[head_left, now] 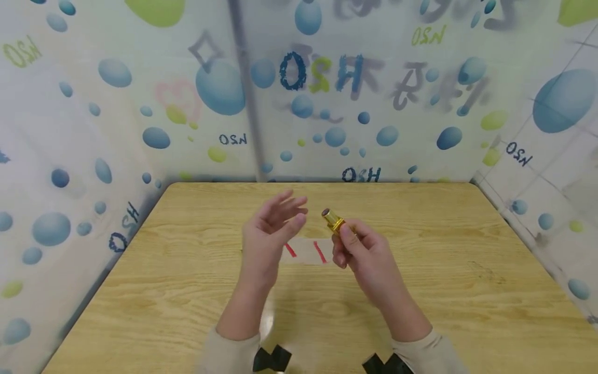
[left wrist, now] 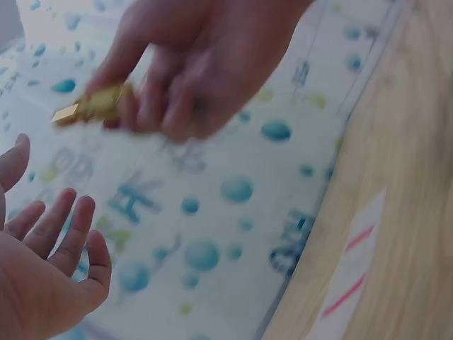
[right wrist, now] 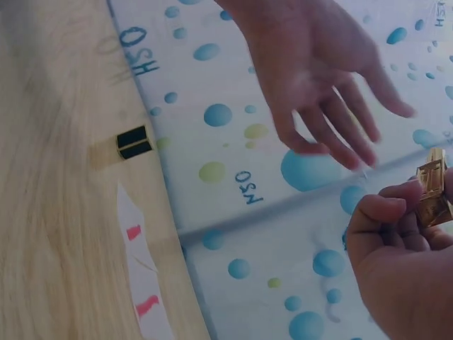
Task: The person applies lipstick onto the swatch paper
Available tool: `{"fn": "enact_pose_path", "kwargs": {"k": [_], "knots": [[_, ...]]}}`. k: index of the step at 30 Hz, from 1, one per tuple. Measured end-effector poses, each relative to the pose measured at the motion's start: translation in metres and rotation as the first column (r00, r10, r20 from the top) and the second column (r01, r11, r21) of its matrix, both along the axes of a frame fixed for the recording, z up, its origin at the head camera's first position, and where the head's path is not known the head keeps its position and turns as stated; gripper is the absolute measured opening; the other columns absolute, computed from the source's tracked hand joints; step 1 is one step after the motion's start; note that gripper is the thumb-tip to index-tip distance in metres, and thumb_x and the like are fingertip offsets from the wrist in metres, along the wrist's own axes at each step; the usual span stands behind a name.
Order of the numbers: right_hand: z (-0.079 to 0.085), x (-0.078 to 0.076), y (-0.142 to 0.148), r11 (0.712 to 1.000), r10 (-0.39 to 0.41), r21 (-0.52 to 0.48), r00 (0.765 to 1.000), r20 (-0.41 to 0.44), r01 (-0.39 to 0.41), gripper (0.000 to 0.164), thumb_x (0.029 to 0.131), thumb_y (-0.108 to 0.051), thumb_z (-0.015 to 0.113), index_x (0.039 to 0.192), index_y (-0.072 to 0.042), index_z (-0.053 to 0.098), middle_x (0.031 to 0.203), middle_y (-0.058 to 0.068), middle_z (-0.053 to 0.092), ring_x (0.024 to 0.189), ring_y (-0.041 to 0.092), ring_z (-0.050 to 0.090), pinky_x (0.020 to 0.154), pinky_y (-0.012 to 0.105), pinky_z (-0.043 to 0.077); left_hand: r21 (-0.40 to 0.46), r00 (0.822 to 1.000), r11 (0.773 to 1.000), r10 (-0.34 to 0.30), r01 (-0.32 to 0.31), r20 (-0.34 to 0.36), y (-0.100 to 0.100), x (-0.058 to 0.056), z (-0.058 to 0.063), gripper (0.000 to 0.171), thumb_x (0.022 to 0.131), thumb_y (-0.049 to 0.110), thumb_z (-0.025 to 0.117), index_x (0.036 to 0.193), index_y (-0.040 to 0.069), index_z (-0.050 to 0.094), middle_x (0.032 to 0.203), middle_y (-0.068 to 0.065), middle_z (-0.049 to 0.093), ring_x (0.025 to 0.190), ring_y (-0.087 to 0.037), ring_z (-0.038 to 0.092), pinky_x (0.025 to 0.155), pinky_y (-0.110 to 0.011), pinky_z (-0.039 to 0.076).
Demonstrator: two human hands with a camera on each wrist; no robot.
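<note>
My right hand pinches a gold lipstick tube between thumb and fingers, its dark open end tilted up and to the left. Facing it, my left hand is held with fingers spread and nothing in its grasp, a short gap from the tube. The left wrist view shows the lipstick's squared gold end poking out past the right hand's fingers. Under the hands lies a white paper strip with red strokes on it. A black and gold cap rests on the table past one end of the strip.
The wooden table runs back to a wall sheet printed with blue and green drops. Similar sheets stand along the left and right sides. Black blocky pieces sit at both sleeve cuffs.
</note>
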State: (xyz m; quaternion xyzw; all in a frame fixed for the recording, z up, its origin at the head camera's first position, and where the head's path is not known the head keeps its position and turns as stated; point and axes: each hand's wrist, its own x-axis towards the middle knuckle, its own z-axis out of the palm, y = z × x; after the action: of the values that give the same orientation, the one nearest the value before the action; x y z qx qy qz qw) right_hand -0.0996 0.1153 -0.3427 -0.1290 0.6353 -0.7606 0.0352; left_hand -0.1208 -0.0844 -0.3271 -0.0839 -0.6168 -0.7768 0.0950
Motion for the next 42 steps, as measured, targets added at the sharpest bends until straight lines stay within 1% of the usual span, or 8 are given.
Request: {"fn": "enact_pose_path", "kwargs": {"k": [2, 4, 11, 15, 20, 32, 39, 42], "knots": [[0.003, -0.001, 0.004, 0.999, -0.037, 0.008, 0.999, 0.015, 0.037, 0.028, 0.112, -0.034, 0.054, 0.102, -0.009, 0.059, 0.088, 0.000, 0.056, 0.074, 0.013, 0.051, 0.069, 0.024, 0.049, -0.167, 0.996, 0.982, 0.088, -0.088, -0.004, -0.019, -0.007, 0.000, 0.044, 0.095, 0.008, 0.081, 0.136, 0.020, 0.071, 0.128, 0.003, 0.078, 0.115, -0.016, 0.074, 0.102, -0.032, 0.059], [0.005, -0.002, 0.010, 0.997, -0.076, 0.000, 0.997, 0.020, 0.076, 0.029, 0.112, -0.035, 0.055, 0.100, -0.009, 0.059, 0.085, 0.001, 0.053, 0.072, 0.014, 0.049, 0.068, 0.025, 0.047, -0.378, 0.984, 0.910, 0.174, -0.171, -0.027, -0.039, -0.014, -0.002, 0.046, 0.094, 0.017, 0.083, 0.138, 0.019, 0.070, 0.130, -0.002, 0.077, 0.116, -0.019, 0.071, 0.103, -0.036, 0.057], [0.005, -0.007, 0.028, 0.984, -0.148, -0.102, 0.988, -0.034, 0.144, 0.023, 0.112, -0.029, 0.055, 0.096, -0.012, 0.060, 0.080, 0.002, 0.040, 0.068, 0.019, 0.036, 0.065, 0.037, 0.031, -0.897, 0.969, 0.414, 0.239, -0.153, -0.054, -0.093, -0.030, -0.019, 0.049, 0.099, 0.028, 0.077, 0.142, 0.007, 0.066, 0.125, -0.020, 0.070, 0.111, -0.038, 0.067, 0.091, -0.054, 0.058], [0.001, -0.009, 0.031, 0.982, -0.152, -0.124, 0.988, -0.038, 0.146, 0.022, 0.112, -0.027, 0.055, 0.096, -0.013, 0.062, 0.078, 0.001, 0.040, 0.066, 0.021, 0.033, 0.065, 0.040, 0.028, -0.960, 0.976, 0.276, 0.195, 0.042, 0.098, -0.109, -0.035, -0.035, 0.054, 0.099, 0.033, 0.076, 0.145, 0.007, 0.064, 0.125, -0.021, 0.070, 0.093, -0.030, 0.069, 0.079, -0.047, 0.058], [-0.002, -0.010, 0.029, 0.982, -0.149, -0.115, 0.989, -0.013, 0.147, 0.022, 0.111, -0.029, 0.056, 0.095, -0.016, 0.064, 0.077, 0.000, 0.041, 0.065, 0.019, 0.035, 0.064, 0.036, 0.031, -0.950, 0.951, 0.251, 0.197, 0.187, 0.239, -0.114, -0.039, -0.049, 0.058, 0.099, 0.039, 0.075, 0.145, 0.005, 0.064, 0.125, -0.020, 0.071, 0.092, -0.025, 0.069, 0.080, -0.044, 0.058], [-0.006, -0.011, 0.025, 0.986, -0.139, -0.090, 0.990, -0.013, 0.137, 0.021, 0.111, -0.027, 0.057, 0.093, -0.020, 0.065, 0.077, 0.000, 0.040, 0.065, 0.016, 0.038, 0.063, 0.031, 0.035, -0.958, 0.959, 0.222, 0.177, 0.181, 0.222, -0.115, -0.043, -0.060, 0.020, 0.097, 0.026, 0.075, 0.090, 0.009, 0.069, 0.074, -0.003, 0.064, 0.068, -0.019, 0.054, 0.062, -0.032, 0.041], [-0.005, -0.010, 0.024, 0.986, -0.149, -0.074, 0.989, 0.003, 0.149, 0.022, 0.111, -0.027, 0.058, 0.093, -0.019, 0.065, 0.077, -0.001, 0.041, 0.065, 0.015, 0.040, 0.063, 0.029, 0.038, -0.947, 0.955, 0.265, 0.181, 0.183, 0.236, -0.116, -0.041, -0.055, 0.020, 0.098, 0.027, 0.073, 0.092, 0.008, 0.069, 0.070, -0.001, 0.061, 0.066, -0.019, 0.054, 0.061, -0.032, 0.042], [-0.005, -0.011, 0.024, 0.986, -0.149, -0.071, 0.989, 0.008, 0.149, 0.022, 0.111, -0.027, 0.058, 0.092, -0.020, 0.065, 0.077, -0.001, 0.041, 0.064, 0.014, 0.040, 0.063, 0.028, 0.038, -0.926, 0.950, 0.329, 0.178, 0.188, 0.256, -0.115, -0.041, -0.052, 0.022, 0.101, 0.029, 0.070, 0.105, 0.007, 0.072, 0.093, -0.009, 0.073, 0.076, -0.021, 0.063, 0.065, -0.033, 0.049]]}}
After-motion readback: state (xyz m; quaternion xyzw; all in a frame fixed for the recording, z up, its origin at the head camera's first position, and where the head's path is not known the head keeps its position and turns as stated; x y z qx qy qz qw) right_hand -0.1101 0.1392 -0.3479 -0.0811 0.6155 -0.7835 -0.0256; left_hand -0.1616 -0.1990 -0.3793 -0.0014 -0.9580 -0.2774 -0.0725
